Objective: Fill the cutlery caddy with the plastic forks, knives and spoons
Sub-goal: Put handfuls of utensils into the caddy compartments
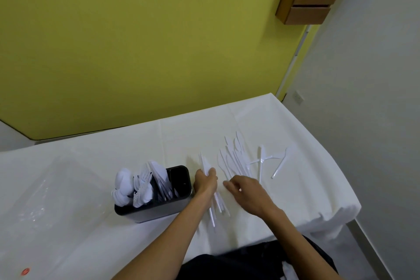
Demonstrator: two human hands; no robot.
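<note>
Between the left hand (205, 180) fingers, a bunch of thin white plastic knives (216, 202) is squeezed, beside the black box caddy (156, 208). Right hand (246, 193) fingers are spread loose over spare knives (236, 159). Slippery knives could slide out and scatter.

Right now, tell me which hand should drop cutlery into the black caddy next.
Left. The left hand already grips a bundle of white plastic knives right beside the black rectangular caddy. The right hand is farther off, reaching toward the loose white cutlery.
</note>
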